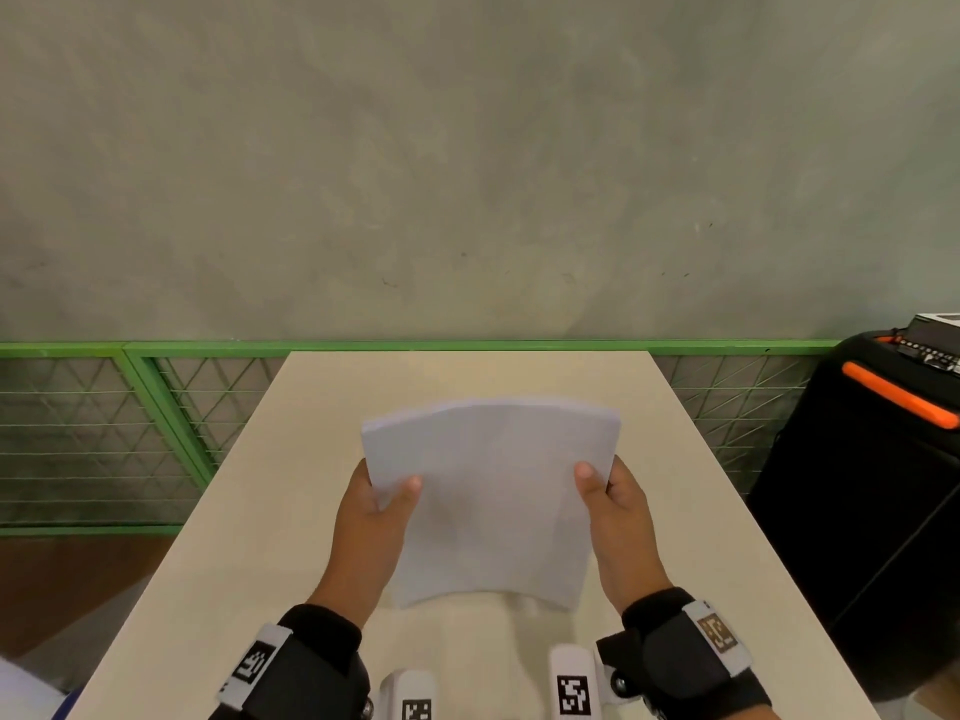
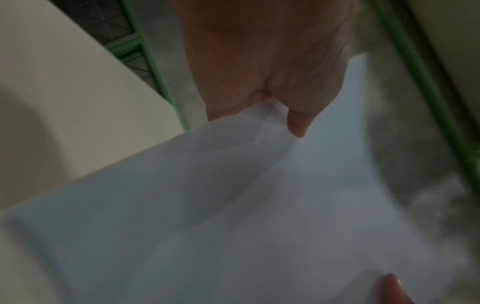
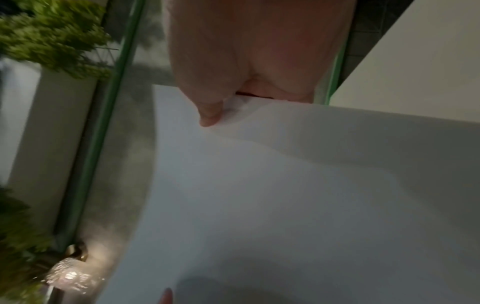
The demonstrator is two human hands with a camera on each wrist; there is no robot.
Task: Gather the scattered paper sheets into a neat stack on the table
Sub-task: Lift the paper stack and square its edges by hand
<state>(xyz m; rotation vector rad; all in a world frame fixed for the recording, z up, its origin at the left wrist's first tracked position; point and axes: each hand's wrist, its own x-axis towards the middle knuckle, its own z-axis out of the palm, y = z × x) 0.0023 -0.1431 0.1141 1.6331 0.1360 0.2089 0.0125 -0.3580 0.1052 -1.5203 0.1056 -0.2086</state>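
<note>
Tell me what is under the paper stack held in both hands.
Under the paper stack lies the beige table, with a shadow near its lower edge. The left hand and right hand grip its sides, thumbs on top; the fingers underneath are covered.

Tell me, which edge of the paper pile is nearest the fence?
The far edge of the paper pile, curving up away from the person. The left hand and right hand hold the side edges; the near edge hangs over the table.

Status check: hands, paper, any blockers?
Left hand and right hand grip paper stack by its side edges. Stack bowed, over table. Nothing in the way.
</note>
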